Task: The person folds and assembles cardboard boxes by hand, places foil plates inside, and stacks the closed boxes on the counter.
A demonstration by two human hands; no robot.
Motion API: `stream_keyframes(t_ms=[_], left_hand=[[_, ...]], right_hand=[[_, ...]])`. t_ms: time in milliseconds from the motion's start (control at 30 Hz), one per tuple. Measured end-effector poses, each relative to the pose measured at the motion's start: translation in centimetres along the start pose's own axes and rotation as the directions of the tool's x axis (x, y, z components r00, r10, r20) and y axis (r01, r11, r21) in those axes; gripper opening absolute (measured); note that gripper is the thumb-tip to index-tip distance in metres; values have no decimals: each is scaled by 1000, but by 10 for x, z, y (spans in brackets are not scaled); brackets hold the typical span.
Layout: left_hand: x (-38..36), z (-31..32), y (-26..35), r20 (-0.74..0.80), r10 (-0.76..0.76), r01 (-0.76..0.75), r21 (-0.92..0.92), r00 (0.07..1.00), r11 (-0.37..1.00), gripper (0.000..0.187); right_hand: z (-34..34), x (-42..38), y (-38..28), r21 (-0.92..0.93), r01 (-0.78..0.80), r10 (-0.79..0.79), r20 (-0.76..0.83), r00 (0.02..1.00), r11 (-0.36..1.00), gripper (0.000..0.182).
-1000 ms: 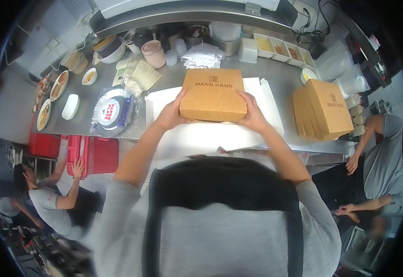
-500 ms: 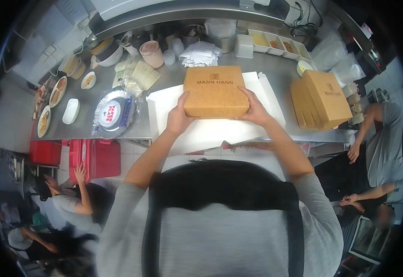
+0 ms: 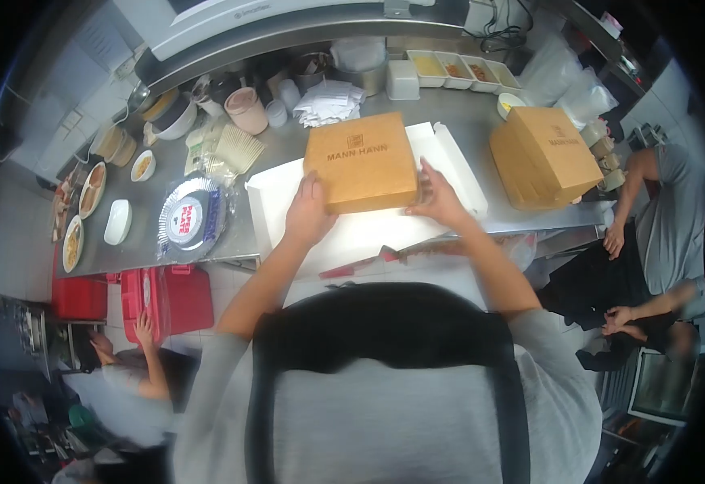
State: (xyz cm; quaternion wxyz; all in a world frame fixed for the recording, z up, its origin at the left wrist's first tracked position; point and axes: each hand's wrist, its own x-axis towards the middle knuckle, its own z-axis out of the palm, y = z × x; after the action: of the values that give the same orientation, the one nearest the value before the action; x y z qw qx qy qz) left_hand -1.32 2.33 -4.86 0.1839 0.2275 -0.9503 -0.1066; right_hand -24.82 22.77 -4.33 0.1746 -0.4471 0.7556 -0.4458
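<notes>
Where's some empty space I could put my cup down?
There's bare counter on the right, between the white sheet and brown boxes. A smaller bare patch is between the white dish and wrapped paper plates. The back is crowded: pink tub, paper packets, food containers.

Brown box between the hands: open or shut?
Shut: the top panel of the box lies flat, its printed face up, with no flap raised between the hands.

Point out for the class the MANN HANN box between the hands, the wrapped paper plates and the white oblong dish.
MANN HANN box (image 3: 360, 165): head view, middle of its lid.
Wrapped paper plates (image 3: 185, 219): head view, central label.
White oblong dish (image 3: 117, 222): head view, its inside.
</notes>
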Motion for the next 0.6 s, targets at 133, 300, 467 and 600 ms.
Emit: stream_keyframes(t_ms=[133,300,467,600], left_hand=[[-1,4,21,4,-76,76,-36,997,996,81],[3,9,37,-58,-33,30,-40,998,999,80],[3,18,35,-68,-4,3,-14,998,1000,76],[4,11,35,-19,6,-6,-10,1000,1000,72]], right_hand=[[34,-20,39,202,-100,142,-207,968,974,46],[54,-17,30,340,-115,260,-418,871,933,19],[59,-16,49,418,-93,279,-411,868,904,29],[49,-16,36,486,5,230,-422,877,874,41]])
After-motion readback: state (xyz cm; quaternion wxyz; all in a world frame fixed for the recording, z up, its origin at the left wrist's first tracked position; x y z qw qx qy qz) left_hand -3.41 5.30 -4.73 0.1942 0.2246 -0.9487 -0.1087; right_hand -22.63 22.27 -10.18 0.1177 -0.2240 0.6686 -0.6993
